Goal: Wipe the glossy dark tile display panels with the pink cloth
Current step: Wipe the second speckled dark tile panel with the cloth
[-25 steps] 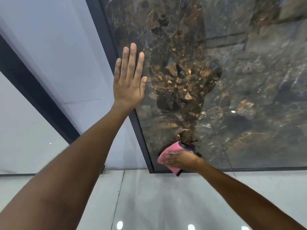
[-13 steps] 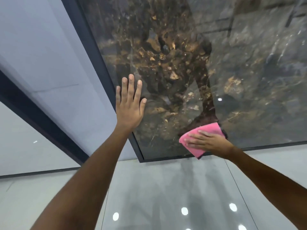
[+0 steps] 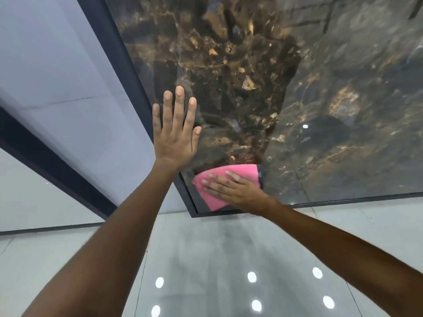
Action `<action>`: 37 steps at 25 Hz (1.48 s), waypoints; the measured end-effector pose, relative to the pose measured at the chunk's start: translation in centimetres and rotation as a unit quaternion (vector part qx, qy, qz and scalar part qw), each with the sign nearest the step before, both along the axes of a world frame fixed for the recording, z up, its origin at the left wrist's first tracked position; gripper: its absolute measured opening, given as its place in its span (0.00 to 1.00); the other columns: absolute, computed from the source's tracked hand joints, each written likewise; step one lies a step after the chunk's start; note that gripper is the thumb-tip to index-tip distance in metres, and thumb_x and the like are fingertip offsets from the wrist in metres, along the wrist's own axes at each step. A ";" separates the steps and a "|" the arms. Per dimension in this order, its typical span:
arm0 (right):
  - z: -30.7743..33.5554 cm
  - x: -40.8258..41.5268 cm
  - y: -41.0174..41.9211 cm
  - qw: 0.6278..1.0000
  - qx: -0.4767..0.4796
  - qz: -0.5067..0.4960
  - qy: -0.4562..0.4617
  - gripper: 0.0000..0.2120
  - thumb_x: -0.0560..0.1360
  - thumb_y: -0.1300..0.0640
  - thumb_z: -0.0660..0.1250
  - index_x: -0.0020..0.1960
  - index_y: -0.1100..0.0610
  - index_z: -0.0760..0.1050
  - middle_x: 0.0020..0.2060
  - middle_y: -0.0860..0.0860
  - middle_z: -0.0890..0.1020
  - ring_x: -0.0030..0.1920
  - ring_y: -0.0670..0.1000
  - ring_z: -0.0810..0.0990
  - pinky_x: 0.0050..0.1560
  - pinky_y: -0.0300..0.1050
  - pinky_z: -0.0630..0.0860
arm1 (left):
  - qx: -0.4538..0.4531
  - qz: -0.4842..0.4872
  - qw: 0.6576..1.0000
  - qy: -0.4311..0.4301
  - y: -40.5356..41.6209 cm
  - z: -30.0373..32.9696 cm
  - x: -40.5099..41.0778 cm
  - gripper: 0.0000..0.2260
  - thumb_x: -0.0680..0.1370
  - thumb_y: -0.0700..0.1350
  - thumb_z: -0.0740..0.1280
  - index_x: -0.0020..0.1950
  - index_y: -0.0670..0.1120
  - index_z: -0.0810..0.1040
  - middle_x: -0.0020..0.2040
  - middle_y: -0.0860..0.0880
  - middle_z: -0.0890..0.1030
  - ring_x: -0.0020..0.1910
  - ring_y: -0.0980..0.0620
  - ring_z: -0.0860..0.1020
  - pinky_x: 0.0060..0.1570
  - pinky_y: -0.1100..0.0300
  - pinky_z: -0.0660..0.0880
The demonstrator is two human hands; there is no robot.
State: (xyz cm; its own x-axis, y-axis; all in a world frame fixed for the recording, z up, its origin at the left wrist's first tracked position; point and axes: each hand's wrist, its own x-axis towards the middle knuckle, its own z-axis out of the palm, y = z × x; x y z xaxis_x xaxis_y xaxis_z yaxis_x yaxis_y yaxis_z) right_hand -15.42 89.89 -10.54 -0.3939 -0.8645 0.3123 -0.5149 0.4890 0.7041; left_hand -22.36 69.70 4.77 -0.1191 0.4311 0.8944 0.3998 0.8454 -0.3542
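Pressing the folded pink cloth flat, the right hand is lying straight-fingered near the glossy dark marbled tile panel's lower left corner. The left hand is resting released, fingers straight, against its black frame.

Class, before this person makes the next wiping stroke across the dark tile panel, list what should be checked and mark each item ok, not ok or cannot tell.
1. Pink cloth lies flat against the glossy dark marbled tile panel: ok.
2. Right hand presses on the cloth with straight fingers: ok.
3. Left hand braces flat near the panel's black metal frame, clear of the cloth: ok.
4. Cloth sits at the panel's lower left corner, unwiped surface open to the right: ok.
5. Panel free of streaks: cannot tell, reflections hide it.
6. Cloth damp or clean enough: cannot tell.
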 end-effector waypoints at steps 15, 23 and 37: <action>12.5 1.5 5.1 0.959 -0.213 -0.137 0.124 0.37 0.72 0.64 0.63 0.78 0.52 0.53 0.77 0.49 0.57 0.78 0.54 0.51 0.73 0.57 0.48 | 0.004 0.018 0.999 -0.046 0.3 0.5 1.2 0.26 0.84 0.50 0.46 0.80 0.46 0.43 0.80 0.46 0.38 0.78 0.46 0.39 0.76 0.47 0.41; 36.3 3.5 14.2 0.948 -0.191 -0.151 0.203 0.39 0.66 0.55 0.63 0.77 0.55 0.57 0.76 0.53 0.60 0.77 0.54 0.55 0.70 0.53 0.54 | 0.192 -0.083 0.974 -0.084 5.8 19.1 4.3 0.25 0.82 0.46 0.59 0.76 0.38 0.60 0.77 0.35 0.57 0.77 0.40 0.52 0.76 0.47 0.44; 51.3 4.3 10.9 0.836 -0.480 -0.236 0.123 0.45 0.68 0.61 0.65 0.79 0.57 0.46 0.78 0.56 0.46 0.78 0.54 0.45 0.74 0.55 0.46 | 0.194 -0.002 0.978 -0.079 9.4 28.4 2.8 0.28 0.84 0.51 0.50 0.80 0.41 0.48 0.80 0.39 0.49 0.78 0.39 0.47 0.75 0.43 0.41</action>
